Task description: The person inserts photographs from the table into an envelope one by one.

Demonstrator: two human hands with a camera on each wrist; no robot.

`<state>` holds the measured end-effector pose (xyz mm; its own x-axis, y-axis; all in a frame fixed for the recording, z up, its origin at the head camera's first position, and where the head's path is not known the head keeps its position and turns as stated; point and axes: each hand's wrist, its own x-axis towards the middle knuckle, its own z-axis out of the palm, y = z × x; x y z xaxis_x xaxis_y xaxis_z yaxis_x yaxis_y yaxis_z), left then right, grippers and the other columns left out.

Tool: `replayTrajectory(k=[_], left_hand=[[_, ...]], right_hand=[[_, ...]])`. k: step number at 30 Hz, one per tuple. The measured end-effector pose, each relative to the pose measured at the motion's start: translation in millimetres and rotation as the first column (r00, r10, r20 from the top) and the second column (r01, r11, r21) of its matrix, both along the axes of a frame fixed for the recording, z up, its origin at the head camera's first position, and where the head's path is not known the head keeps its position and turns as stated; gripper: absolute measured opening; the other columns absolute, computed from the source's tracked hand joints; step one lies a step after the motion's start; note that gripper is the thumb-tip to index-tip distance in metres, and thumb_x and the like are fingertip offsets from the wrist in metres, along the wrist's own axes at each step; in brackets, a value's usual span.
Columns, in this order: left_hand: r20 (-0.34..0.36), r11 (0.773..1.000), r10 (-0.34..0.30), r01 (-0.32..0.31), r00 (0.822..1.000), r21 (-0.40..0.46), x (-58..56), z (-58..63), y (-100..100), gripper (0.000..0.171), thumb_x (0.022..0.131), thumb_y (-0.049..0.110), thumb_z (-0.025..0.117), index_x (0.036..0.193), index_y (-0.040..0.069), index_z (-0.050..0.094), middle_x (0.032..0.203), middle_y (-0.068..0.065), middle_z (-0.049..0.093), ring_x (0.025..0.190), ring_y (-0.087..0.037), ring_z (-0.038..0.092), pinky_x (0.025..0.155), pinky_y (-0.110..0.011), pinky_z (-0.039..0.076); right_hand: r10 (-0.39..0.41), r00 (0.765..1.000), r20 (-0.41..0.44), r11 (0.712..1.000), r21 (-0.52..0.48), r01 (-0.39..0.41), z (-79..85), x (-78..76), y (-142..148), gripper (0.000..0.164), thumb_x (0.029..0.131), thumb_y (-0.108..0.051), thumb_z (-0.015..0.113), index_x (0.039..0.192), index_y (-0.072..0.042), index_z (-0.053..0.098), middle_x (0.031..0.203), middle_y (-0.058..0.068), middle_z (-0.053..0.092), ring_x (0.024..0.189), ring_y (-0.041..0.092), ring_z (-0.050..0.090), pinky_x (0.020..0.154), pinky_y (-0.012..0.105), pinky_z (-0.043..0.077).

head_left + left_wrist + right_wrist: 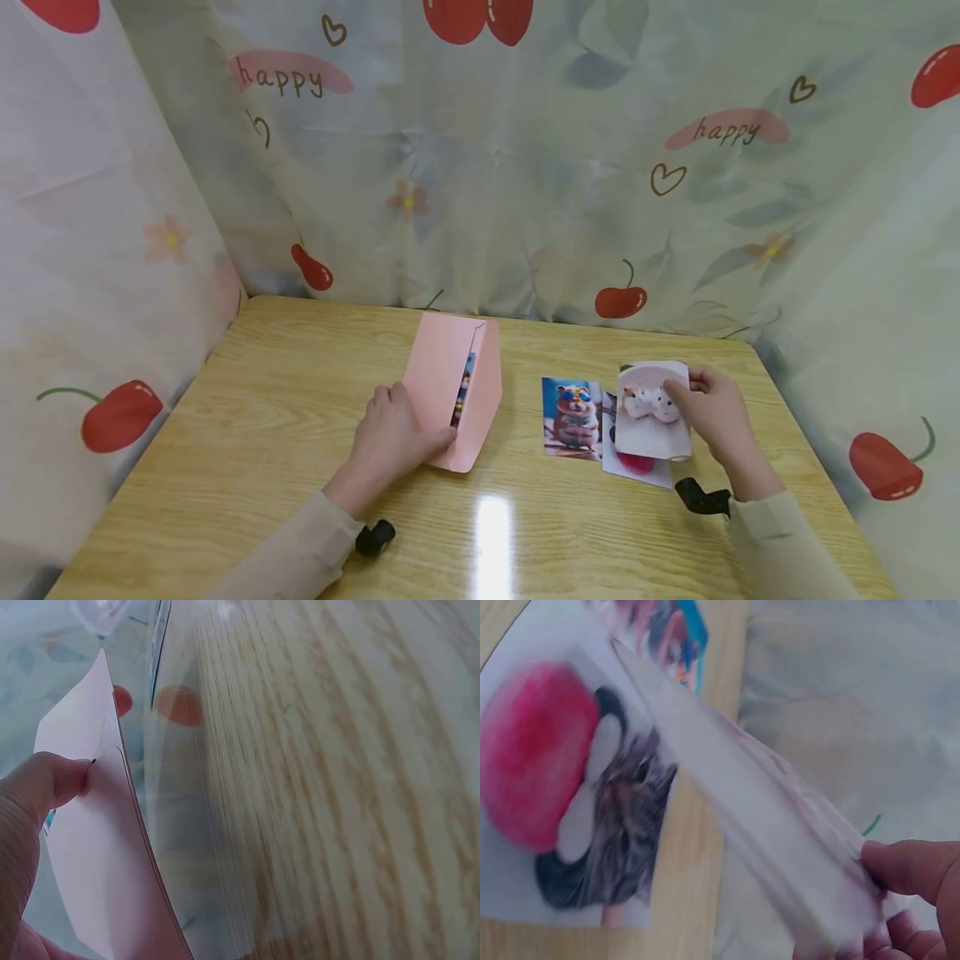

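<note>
My left hand (390, 433) grips a pink envelope (431, 358) by its near edge, thumb pressed at the opening. The envelope is tilted with its flap spread, and a colourful picture card (462, 392) shows in the slot. In the left wrist view the thumb (60, 778) lies on the pink paper. My right hand (718, 417) pinches a card picturing two white hamsters (648, 437) by its right edge. That card is held over a card with a red-pink round shape (536, 757) and covers part of it. Beside them lies a card of a hamster in sunglasses (574, 421).
The wooden table (300, 358) reaches back to a patterned curtain (495, 167) that also hangs at both sides. Black wrist camera mounts (375, 538) sit at both wrists. Light reflects off the tabletop near the front.
</note>
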<state>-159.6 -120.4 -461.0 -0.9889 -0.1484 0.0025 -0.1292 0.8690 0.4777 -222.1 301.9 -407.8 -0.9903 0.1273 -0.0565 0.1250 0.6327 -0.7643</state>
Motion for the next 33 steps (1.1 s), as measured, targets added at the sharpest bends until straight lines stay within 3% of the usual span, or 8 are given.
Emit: replayTrajectory(k=[7,14,21,30,33], left_hand=[[-0.005,1.000,-0.001,0.001,1.000,0.001,0.7,-0.6,1,0.101,0.063,0.068,0.073,0.122,-0.009,0.045,0.106,-0.019,0.046,0.086,-0.028,0.047,0.067,-0.043,0.048],[-0.028,1.000,-0.012,0.012,1.000,-0.017,0.2,-0.9,2,0.102,0.063,0.068,0.074,0.124,-0.008,0.044,0.109,-0.019,0.046,0.089,-0.028,0.047,0.071,-0.043,0.048],[-0.031,0.998,-0.023,0.021,0.999,-0.061,-0.2,0.4,4,0.104,0.062,0.067,0.074,0.126,-0.008,0.043,0.110,-0.020,0.047,0.092,-0.029,0.047,0.074,-0.044,0.048],[-0.083,0.992,-0.033,0.022,0.996,-0.123,0.4,2.0,5,0.103,0.061,0.068,0.074,0.123,-0.009,0.044,0.103,-0.019,0.047,0.089,-0.030,0.047,0.072,-0.043,0.048],[-0.095,0.990,-0.039,0.026,0.995,-0.137,0.7,3.0,5,0.102,0.060,0.068,0.074,0.122,-0.009,0.045,0.102,-0.019,0.047,0.088,-0.030,0.048,0.071,-0.043,0.048]], right_hand=[[0.002,0.998,-0.062,0.983,-0.185,-0.013,14.3,-0.3,-28,0.053,0.093,-0.041,0.061,0.121,0.003,0.051,0.107,0.014,0.061,0.086,0.013,0.058,0.072,0.020,0.050],[0.041,0.994,-0.100,0.909,-0.410,-0.079,21.4,1.1,-60,0.055,0.094,-0.034,0.062,0.128,0.006,0.046,0.113,0.012,0.060,0.093,0.012,0.060,0.079,0.022,0.051],[0.053,0.994,-0.099,0.878,-0.469,-0.093,15.6,1.6,-87,0.049,0.093,-0.034,0.063,0.122,0.002,0.049,0.106,0.007,0.061,0.090,0.013,0.060,0.079,0.023,0.051],[0.061,0.991,-0.119,0.831,-0.544,-0.117,11.6,-0.1,-116,0.046,0.094,-0.030,0.063,0.121,0.003,0.048,0.113,0.014,0.059,0.092,0.015,0.059,0.079,0.024,0.051],[0.059,0.991,-0.118,0.831,-0.545,-0.114,9.2,0.1,-129,0.045,0.094,-0.029,0.063,0.121,0.004,0.048,0.112,0.016,0.059,0.091,0.016,0.060,0.078,0.024,0.051]])
